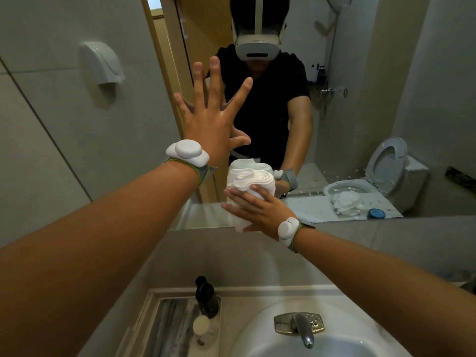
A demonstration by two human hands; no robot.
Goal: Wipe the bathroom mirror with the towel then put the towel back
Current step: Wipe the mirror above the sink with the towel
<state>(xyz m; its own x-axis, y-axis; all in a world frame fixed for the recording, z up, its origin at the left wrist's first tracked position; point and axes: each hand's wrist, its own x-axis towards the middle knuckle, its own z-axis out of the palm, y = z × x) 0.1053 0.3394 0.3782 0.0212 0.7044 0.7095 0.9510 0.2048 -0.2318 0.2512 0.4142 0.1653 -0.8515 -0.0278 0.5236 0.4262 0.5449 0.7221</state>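
Left side: a wall dispenser is mounted on the tile, not involved. Left hand is spread flat with fingers splayed, apparently braced on the mirror; nothing is held in it, and actual glass contact cannot be confirmed.

Centre: the towel, white and bunched, is pressed against the lower part of the mirror just above its bottom edge. It is gripped by the right hand, fingers wrapped over the wad.

Step judged: wiping in progress, low on the glass near the left edge. Most of the mirror above and to the right looks yet to be covered; specks are seen on the glass lower right.

Next move, as a judgement: the towel needs to be swept upward and across with steady pressure, the left hand shifted out of the path. Put-back is not yet due; the towel's home spot cannot be told.

Below: bottles on a tray at the left of the counter, faucet over the sink. Clearance should be kept from them.
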